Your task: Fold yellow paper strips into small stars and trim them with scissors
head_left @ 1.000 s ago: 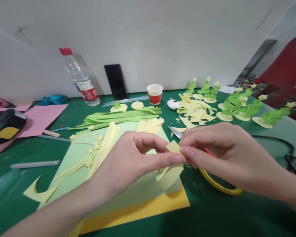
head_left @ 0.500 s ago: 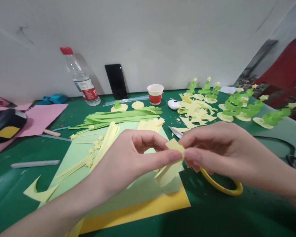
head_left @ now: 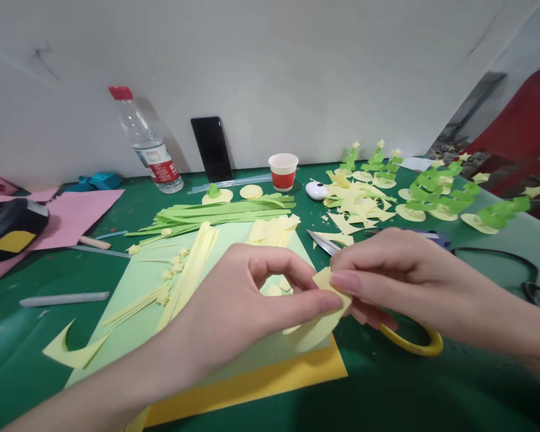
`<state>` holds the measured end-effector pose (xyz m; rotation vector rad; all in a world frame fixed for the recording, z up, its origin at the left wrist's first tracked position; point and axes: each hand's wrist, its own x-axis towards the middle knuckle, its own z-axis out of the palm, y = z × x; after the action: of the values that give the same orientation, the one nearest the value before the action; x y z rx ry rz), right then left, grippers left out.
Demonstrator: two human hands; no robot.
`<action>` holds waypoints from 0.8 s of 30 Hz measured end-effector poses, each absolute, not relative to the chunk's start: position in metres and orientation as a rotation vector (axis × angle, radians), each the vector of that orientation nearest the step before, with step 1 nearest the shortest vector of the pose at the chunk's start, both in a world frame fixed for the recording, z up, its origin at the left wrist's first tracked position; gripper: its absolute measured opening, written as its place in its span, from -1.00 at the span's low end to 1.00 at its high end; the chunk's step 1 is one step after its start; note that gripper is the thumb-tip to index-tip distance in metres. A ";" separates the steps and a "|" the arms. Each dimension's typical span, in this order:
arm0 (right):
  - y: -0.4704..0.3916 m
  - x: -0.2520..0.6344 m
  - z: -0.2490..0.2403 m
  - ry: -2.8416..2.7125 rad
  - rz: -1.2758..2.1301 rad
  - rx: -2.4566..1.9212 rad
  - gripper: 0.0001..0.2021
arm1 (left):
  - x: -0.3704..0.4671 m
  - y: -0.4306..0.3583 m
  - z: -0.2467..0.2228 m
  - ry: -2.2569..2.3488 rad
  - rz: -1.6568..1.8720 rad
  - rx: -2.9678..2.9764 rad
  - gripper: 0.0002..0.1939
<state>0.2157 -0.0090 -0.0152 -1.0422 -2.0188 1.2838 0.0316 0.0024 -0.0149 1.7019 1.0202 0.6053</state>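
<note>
Between my two hands is a pale yellow piece of paper (head_left: 317, 330), with a rounded lower part hanging down. My left hand (head_left: 270, 294) pinches it between thumb and fingers. My right hand (head_left: 387, 282) is closed on its upper right edge, thumb on top. Below them lie a light green sheet (head_left: 252, 354) and an orange-yellow sheet (head_left: 297, 378). Scissors with yellow handles (head_left: 416, 348) lie partly hidden under my right hand. Left of my hands are yellow paper strips (head_left: 193, 264) and small folded paper stars (head_left: 176, 264).
Green paper strips (head_left: 225, 211) lie behind the sheets. A bottle (head_left: 157, 162), a phone (head_left: 211, 149) and a paper cup (head_left: 283, 173) stand along the wall. Yellow scraps (head_left: 360, 201) and several green paper plants with stars (head_left: 445, 195) sit back right. A tape measure (head_left: 18, 231) is left.
Both hands have shifted slightly down, and the paper has tilted in them. My right thumb has moved up onto the paper's top edge. More of the dark tool behind my right hand shows.
</note>
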 end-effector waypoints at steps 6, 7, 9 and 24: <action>-0.009 0.215 -0.017 -1.874 1.325 -0.981 -0.69 | 0.030 0.003 -0.023 0.885 0.917 1.471 -0.87; -0.010 0.213 -0.016 -1.947 1.250 -0.972 -0.71 | 0.030 0.003 -0.024 0.859 0.959 1.433 -0.88; -0.013 0.209 -0.016 -2.046 1.105 -0.976 -0.74 | 0.031 0.002 -0.026 0.824 0.997 1.385 -0.87; -0.020 0.211 -0.015 -2.208 0.694 -0.961 -0.77 | 0.031 -0.005 -0.020 0.926 0.861 1.720 -0.86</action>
<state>0.2112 -0.0197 -0.0153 -0.9608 -2.2082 0.6939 0.0305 -0.0047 -0.0195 1.7197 0.9264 0.8612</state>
